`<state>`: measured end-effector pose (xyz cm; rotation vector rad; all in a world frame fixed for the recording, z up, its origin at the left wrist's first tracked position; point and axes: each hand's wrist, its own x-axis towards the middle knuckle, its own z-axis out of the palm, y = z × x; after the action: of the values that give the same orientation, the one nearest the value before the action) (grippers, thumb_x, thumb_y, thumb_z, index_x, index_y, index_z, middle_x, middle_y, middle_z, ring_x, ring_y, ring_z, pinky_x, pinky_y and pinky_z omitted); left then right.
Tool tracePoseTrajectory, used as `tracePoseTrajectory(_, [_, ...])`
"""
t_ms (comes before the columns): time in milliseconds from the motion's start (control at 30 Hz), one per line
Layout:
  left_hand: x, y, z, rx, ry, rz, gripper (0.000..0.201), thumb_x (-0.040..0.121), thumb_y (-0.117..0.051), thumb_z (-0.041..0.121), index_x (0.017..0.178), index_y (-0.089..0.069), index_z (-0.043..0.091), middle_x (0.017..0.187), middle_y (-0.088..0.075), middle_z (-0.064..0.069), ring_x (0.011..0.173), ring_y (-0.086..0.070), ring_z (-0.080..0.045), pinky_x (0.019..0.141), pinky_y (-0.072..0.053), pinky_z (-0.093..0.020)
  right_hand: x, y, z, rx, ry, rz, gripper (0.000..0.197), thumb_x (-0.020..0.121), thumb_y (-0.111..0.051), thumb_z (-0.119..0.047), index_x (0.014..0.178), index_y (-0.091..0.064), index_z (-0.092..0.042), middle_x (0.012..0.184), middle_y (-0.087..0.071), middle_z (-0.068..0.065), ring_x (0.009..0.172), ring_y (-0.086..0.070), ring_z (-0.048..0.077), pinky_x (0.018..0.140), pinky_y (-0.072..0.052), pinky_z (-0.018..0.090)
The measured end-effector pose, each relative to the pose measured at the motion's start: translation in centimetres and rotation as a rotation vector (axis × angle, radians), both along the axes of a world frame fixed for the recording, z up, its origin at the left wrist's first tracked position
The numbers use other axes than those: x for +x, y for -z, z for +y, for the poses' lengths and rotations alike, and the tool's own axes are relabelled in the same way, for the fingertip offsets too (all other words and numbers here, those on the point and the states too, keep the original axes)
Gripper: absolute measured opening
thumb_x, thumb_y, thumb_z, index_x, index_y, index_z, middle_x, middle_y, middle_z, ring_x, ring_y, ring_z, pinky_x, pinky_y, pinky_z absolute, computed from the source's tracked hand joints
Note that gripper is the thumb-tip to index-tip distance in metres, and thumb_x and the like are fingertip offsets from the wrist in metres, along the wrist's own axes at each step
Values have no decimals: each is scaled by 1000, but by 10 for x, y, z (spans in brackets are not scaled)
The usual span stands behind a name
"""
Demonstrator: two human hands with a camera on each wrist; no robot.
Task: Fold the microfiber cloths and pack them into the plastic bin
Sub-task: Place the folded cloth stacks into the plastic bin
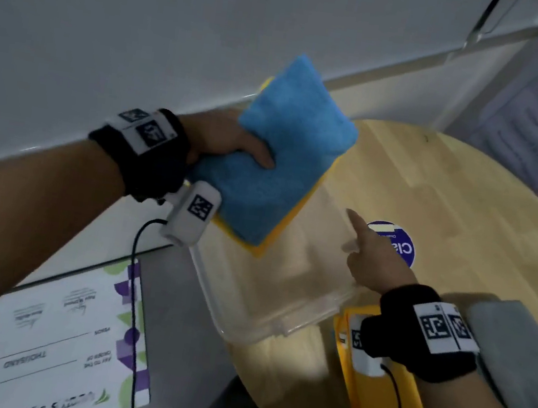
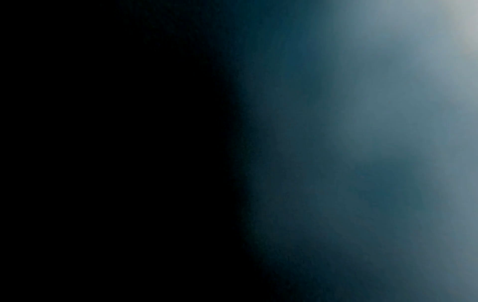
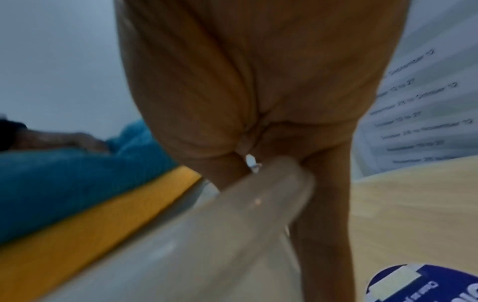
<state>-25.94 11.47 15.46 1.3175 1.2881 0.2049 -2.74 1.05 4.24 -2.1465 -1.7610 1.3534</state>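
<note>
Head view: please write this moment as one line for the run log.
left hand: grips blue cloth stacked on yellow cloth | stack: over clear bin | right hand: holds bin rim | state: packing

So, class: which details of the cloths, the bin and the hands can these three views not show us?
- Left wrist view: dark blur, shows nothing usable.
- Head view: left hand fingers, hidden under the blue cloth.
- Yellow cloth: only its edge shows; fold unknown.
- Plastic bin: far end covered by the cloths.
- Right wrist view: right hand blocks its own fingertips.
</note>
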Motion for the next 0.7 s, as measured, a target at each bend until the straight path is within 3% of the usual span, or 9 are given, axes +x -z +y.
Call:
tracePoseTrajectory(100, [14, 37, 14, -93, 89, 90, 19, 80, -62, -2, 93, -67, 11, 88, -73, -5, 81, -68, -20, 72, -56, -29, 15, 1, 6, -19, -2, -43, 76, 86, -42, 2, 150, -17, -31, 129, -56, 14, 121, -49, 28, 97, -40, 32])
tracePoseTrajectory(233, [5, 49, 24, -180, 9, 68, 23, 80, -62, 3, 99, -67, 14, 92, -74, -6, 83, -70, -22, 72, -55, -30, 28, -1, 3, 198, 118, -103, 62, 92, -51, -7, 148, -29, -19, 132, -52, 17, 120, -48, 30, 90, -36, 30])
tracePoseTrajectory(300, [-8, 49, 25, -206, 9, 57, 33, 70, -71, 7, 103, -67, 14, 96, -73, -8, 86, -70, -25, 74, -55, -33, 26, -4, -9, 197, 155, -123, 68, 92, -56, -14, 149, -21, -16, 136, -43, 17, 120, -46, 32, 86, -34, 31])
tracePoseTrajectory(400, [-21, 50, 26, -293, 114, 105, 53, 51, -79, 13, 103, -67, 12, 101, -72, -11, 91, -69, -29, 71, -58, -35, 15, -7, -26, 72, 158, -107, 84, 87, -56, -7, 152, -2, -16, 143, -30, 23, 114, -49, 37, 72, -29, 26])
tracePoseTrajectory(567, [2, 66, 25, -347, 131, 185, 32, 74, -69, 2, 104, -65, 10, 99, -73, -11, 89, -69, -30, 75, -56, -39, 15, -10, -12, 34, 193, -102, 88, 86, -49, -1, 151, 7, -20, 146, -19, 22, 101, -54, 39, 71, -31, 28])
tracePoseTrajectory(633, [12, 79, 26, -361, 155, 269, 44, 65, -75, 7, 107, -64, 8, 101, -71, -16, 90, -68, -34, 77, -56, -43, 17, -11, -6, 26, 176, -102, 89, 86, -49, 0, 151, 8, -21, 149, -14, 23, 97, -54, 37, 72, -32, 28])
tracePoseTrajectory(700, [20, 94, 30, -353, 229, 386, 55, 59, -77, 16, 111, -62, 7, 106, -69, -16, 94, -66, -36, 84, -54, -48, 17, -11, -3, 20, 157, -108, 90, 86, -49, 0, 151, 9, -21, 150, -12, 24, 83, -49, 31, 71, -33, 28])
